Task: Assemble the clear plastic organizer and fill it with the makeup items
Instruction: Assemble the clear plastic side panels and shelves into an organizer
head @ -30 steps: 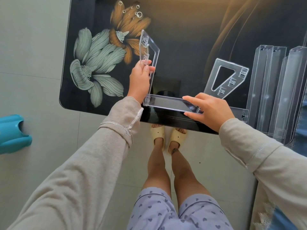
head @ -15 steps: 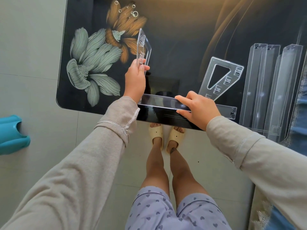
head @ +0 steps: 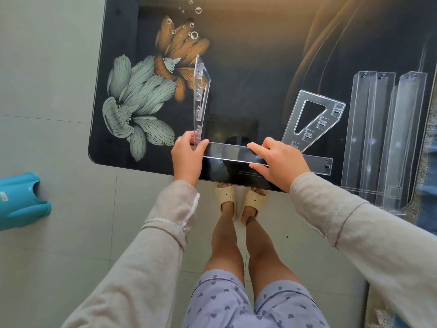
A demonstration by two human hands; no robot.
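Two clear acrylic parts are being brought together at the near edge of the dark floral table (head: 142, 24): the person's left hand (head: 188, 159) is clamped around the foot of a triangular side panel (head: 201, 95), which is now standing almost straight up on its edge, where a second ago it was leaning over with more of its flat face showing. The right hand (head: 277, 160) is closed over a long clear tray piece (head: 227, 151), thumb and fingers pinching it and pressing it leftward, and the tray's left end is now meeting the panel's base under the left hand, whereas earlier a corner was showing free below the wrist. Whether a tab is actually seating in a slot cannot be told, since the fingers are covering the joint. This is looking like the first joint of the organizer closing, so assembly is only just beginning. The matching second side panel (head: 314, 119) is lying flat just behind the right hand, and several more clear trays (head: 383, 138) are waiting at the table's right side. No makeup items are showing anywhere in view.
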